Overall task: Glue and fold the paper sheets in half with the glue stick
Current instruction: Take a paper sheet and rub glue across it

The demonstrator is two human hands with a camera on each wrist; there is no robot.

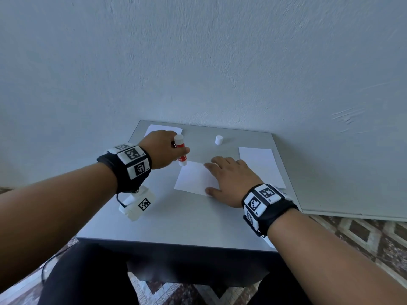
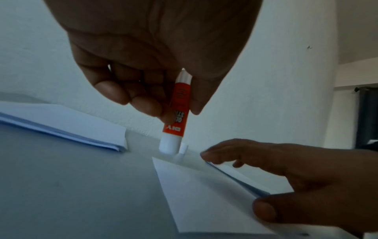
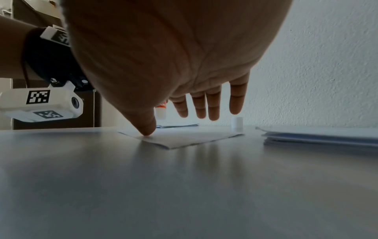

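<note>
My left hand (image 1: 164, 149) grips a red and white glue stick (image 1: 181, 151), tip down, just above the far left corner of a white folded sheet (image 1: 193, 179) in the middle of the grey table (image 1: 176, 221). In the left wrist view the glue stick (image 2: 175, 113) hangs between thumb and fingers over that sheet (image 2: 204, 194). My right hand (image 1: 229, 179) lies flat on the sheet's right side, fingers straight. In the right wrist view its thumb presses the sheet (image 3: 184, 137), with the fingers (image 3: 212, 105) spread above.
The glue stick's white cap (image 1: 219, 140) stands at the back of the table. One stack of paper (image 1: 262, 166) lies at the right, another (image 1: 163, 129) at the back left behind my left hand. A wall stands right behind the table.
</note>
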